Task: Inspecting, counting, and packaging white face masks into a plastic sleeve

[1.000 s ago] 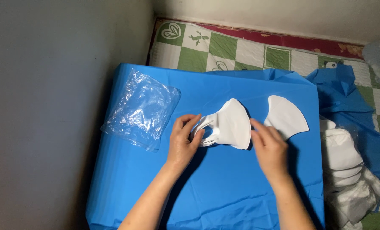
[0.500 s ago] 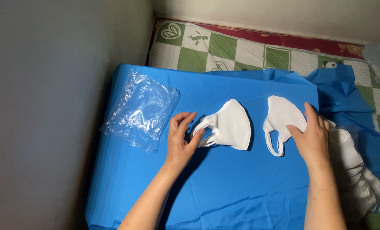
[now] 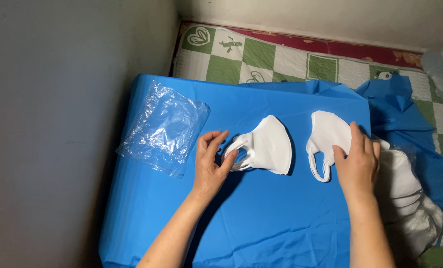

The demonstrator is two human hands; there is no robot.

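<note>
Two folded white face masks lie on a blue sheet (image 3: 261,218). My left hand (image 3: 210,164) pinches the ear loop of the left mask (image 3: 268,146), fingers curled around the loop. My right hand (image 3: 358,161) lies flat with its fingers on the lower right part of the right mask (image 3: 325,130), whose ear loop hangs toward me. The two masks lie side by side, a small gap apart.
A crumpled clear plastic bag (image 3: 164,128) lies at the sheet's left edge. A stack of white masks in plastic (image 3: 407,198) sits to the right of my right hand. A green and white checked mat (image 3: 281,57) is behind; a grey wall (image 3: 58,124) runs along the left.
My right hand left the left mask and moved right onto the second mask, which has shifted slightly with its loop now showing. My left hand stayed on the left mask's loop.
</note>
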